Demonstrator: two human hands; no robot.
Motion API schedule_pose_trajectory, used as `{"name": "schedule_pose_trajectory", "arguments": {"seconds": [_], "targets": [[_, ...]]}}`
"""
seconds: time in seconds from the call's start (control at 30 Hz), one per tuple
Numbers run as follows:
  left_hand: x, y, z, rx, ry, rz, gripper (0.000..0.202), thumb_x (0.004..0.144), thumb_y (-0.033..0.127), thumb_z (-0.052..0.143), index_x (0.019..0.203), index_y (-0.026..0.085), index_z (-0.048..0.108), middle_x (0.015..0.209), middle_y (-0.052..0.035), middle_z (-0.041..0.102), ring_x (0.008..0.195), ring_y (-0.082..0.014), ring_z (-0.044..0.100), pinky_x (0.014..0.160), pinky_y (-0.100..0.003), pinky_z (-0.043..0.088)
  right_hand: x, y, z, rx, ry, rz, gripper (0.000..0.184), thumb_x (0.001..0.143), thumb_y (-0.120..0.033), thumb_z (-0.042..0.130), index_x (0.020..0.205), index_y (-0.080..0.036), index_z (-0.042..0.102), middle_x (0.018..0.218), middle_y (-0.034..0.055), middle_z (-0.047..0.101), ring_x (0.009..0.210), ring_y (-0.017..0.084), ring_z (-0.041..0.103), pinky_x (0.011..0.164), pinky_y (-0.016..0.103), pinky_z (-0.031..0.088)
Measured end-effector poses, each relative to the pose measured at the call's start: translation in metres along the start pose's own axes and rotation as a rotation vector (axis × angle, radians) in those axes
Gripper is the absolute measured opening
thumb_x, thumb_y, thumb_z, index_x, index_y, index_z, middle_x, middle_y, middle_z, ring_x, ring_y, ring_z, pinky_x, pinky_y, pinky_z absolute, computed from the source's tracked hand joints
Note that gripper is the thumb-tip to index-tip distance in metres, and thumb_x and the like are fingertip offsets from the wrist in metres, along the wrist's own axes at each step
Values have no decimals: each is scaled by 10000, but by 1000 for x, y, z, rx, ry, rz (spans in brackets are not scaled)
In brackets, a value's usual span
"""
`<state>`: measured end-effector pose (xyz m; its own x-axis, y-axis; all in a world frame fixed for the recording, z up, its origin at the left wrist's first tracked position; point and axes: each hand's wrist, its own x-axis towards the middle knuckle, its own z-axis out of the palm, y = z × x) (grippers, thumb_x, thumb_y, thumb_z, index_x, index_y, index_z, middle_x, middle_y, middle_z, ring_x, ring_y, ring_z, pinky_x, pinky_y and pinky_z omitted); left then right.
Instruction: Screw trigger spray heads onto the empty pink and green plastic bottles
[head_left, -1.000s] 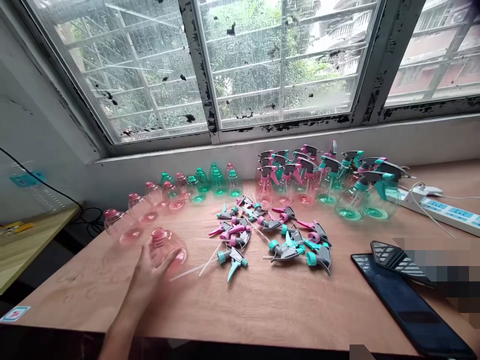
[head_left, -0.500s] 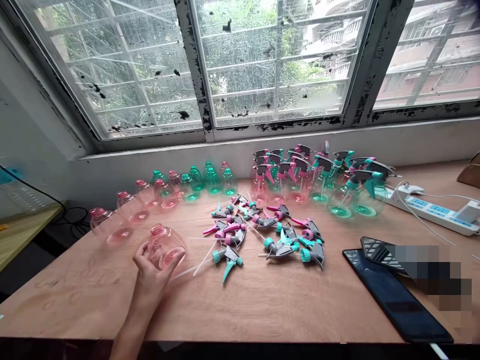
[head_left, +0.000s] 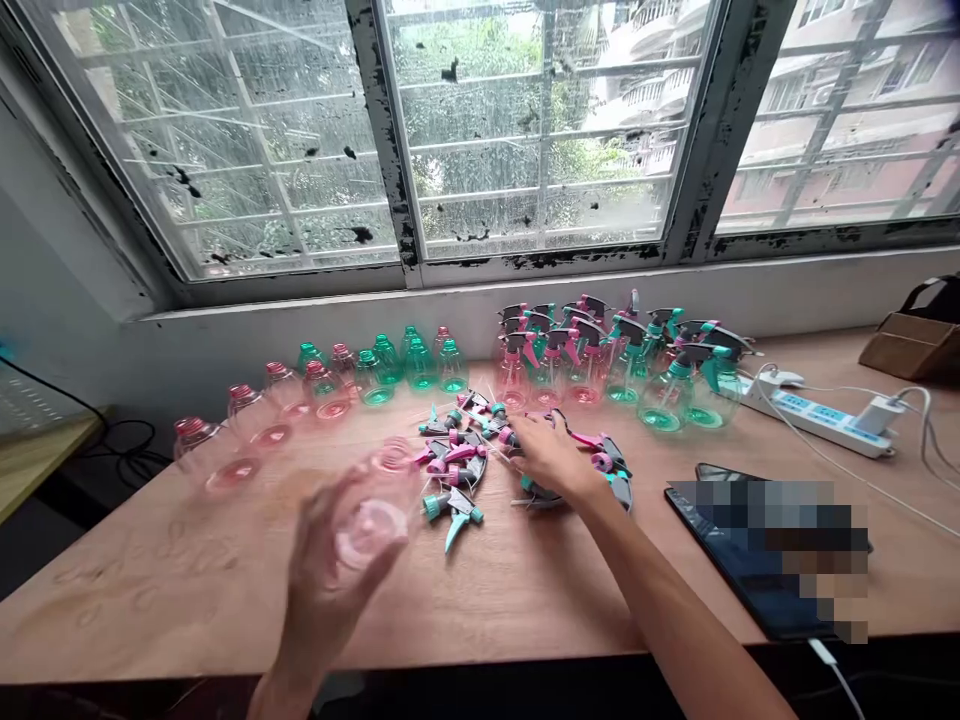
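**Pink bottle (head_left: 375,510) gripped in left hand (head_left: 324,590), right hand (head_left: 551,455) in among the spray heads (head_left: 461,455)**

Far left of frame: yellowish side table (head_left: 37,465), with black cables (head_left: 124,445) bunched beside it. Left of centre: open-necked pink bottles (head_left: 229,465) are lined up on the wooden tabletop (head_left: 525,610), slanting up toward the back wall.

Lower left of centre: the pink bottle is clasped by the left hand, thumb and fingers curved around its body. Bottle is tilted, neck toward upper right; both a bit blurred. Contact with the tabletop can't be judged.

Behind, upper middle: open-necked green bottles (head_left: 382,375) are grouped by the wall, a few pink ones mixed in.

Centre: pink, teal and grey spray heads are heaped loosely, some partly covered by the right hand. That hand is palm down, part open, fingers stretched forward; whether a head is gripped can't be told, fingertips being hidden.

Right of centre, back: bottles with heads fitted (head_left: 589,365) are packed upright. Lower right: dark flat device (head_left: 757,580), partly pixelated. Beyond: white power strip (head_left: 832,415), then brown case (head_left: 911,345) at right edge.
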<state>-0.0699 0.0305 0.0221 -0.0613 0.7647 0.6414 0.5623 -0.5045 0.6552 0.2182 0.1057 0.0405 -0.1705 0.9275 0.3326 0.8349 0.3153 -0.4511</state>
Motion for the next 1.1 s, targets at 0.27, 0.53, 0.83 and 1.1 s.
{"name": "schedule_pose_trajectory", "arguments": {"seconds": [0.27,0.53,0.83,1.1], "targets": [[-58,24,69,-507,-401,-196,837,751,453,858,1471,364,441,1466,-106,549,1375,-374,551,1059,-470,567,16,-4,13,87,38,-44,230,979,-232,708,1198,-166,686,1260,95,712,1231,324,628,1083,584,450],[-52,26,68,-488,-353,-246,674,746,432,882,1342,344,581,1574,-82,472,1503,-358,409,1225,-502,394,-62,-26,-68,538,152,31,358,1072,-454,425,1150,-192,657,859,27,677,669,191,674,625,292,594],[-51,16,71,-525,-370,-270,654,792,412,851,1380,397,565,1570,-60,471,1488,-376,432,1235,-539,379,-207,37,-106,886,311,713,457,740,-620,757,950,-214,768,596,52,648,554,272,628,509,397,588],[-56,17,71,-615,-399,-256,1040,743,356,908,1550,479,264,1636,-58,394,1501,-324,424,1227,-483,405,-202,41,-71,1123,170,621,466,778,-610,790,929,-170,785,579,-23,602,521,178,595,502,280,492]]}}
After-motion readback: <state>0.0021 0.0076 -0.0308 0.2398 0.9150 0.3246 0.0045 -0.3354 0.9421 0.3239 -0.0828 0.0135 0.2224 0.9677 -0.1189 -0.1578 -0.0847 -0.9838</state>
